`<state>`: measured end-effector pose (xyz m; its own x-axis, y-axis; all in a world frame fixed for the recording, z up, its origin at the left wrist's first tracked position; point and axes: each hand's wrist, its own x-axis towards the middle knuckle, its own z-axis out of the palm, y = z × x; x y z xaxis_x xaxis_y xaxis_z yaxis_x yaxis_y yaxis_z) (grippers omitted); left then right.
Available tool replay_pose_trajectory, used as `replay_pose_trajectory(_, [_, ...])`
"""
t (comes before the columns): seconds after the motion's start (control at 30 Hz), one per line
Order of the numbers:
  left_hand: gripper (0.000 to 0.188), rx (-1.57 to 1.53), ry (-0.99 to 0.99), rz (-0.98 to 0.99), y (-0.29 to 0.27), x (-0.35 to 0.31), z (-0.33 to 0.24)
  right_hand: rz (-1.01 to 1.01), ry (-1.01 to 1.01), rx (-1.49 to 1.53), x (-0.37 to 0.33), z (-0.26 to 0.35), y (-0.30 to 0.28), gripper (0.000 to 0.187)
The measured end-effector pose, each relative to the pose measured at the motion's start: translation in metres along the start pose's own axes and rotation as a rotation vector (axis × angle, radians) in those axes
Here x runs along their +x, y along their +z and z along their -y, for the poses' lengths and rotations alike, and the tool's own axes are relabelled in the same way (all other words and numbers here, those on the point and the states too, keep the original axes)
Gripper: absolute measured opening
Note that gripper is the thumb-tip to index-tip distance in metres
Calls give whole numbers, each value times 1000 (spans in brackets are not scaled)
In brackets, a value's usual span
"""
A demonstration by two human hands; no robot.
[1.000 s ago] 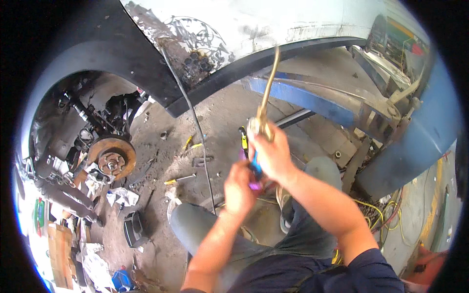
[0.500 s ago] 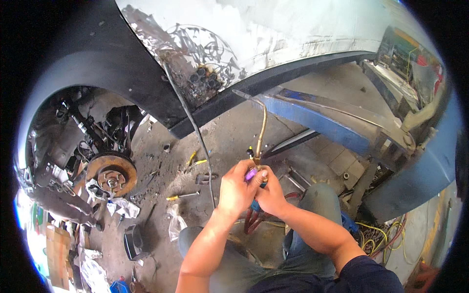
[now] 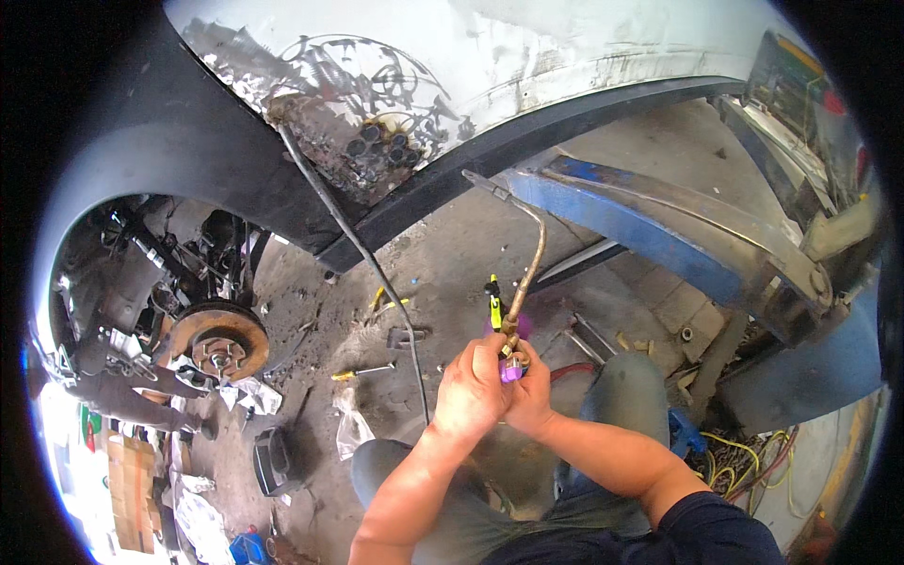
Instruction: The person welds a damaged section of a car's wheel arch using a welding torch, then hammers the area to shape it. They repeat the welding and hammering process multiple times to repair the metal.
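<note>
Both my hands are closed together around the handle of a brass gas torch (image 3: 527,276), close above my knees. Its long bent neck points up and away, with the tip below the car sill. My left hand (image 3: 468,388) wraps it from the left, my right hand (image 3: 530,388) from the right. A small purple piece (image 3: 511,370) shows between my fingers; I cannot tell what it is. Beside the torch's brass fittings stands a yellow-and-black piece (image 3: 494,303). No flame shows at the tip. Left of my hands, a long dark rod or cable (image 3: 353,240) runs down from the damaged body panel (image 3: 330,99).
A blue lift arm (image 3: 626,226) extends under the car's sill (image 3: 584,129) at right. At left are an open wheel well and a rusty brake disc (image 3: 218,341). A yellow-handled screwdriver (image 3: 363,372) and plastic bags lie on the floor. Another person's legs (image 3: 132,400) show far left.
The torch and my hands have moved slightly right and down in view. My grip has turned, baring more brass fittings and the yellow-and-black piece. The whole view has shifted slightly.
</note>
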<state>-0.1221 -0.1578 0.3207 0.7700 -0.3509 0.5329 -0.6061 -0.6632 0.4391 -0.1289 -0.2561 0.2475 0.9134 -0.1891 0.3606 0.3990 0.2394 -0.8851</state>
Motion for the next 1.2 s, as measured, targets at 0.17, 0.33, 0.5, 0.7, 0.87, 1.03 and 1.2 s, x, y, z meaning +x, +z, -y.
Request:
replay_pose_trajectory(0.17, [32, -51, -3, -76, 13, -2, -9, -18, -15, 73, -3, 6, -5, 35])
replay_pose_trajectory(0.33, [29, -255, -153, -80, -3, -1, -23, 28, 12, 101, -8, 7, -10, 27])
replay_pose_trajectory(0.5, [34, -1031, -492, -380, -53, 25, -1, 202, 4, -2, -20, 11, -4, 24])
replay_pose_trajectory(0.7, [45, -1524, -633, -603, -95, 30, 35, 414, 102, -172, -35, 13, 7, 23])
replay_pose_trajectory(0.87, [41, -1580, -812, -714, -93, 25, 46, 437, 91, -210, -39, 11, 15, 26])
replay_pose_trajectory(1.03, [32, -1557, -807, -761, -85, 24, 50, 433, 61, -229, -41, 4, 19, 29])
replay_pose_trajectory(1.2, [31, -1580, -821, -834, -90, 25, 47, 468, 97, -265, -42, 2, 19, 31])
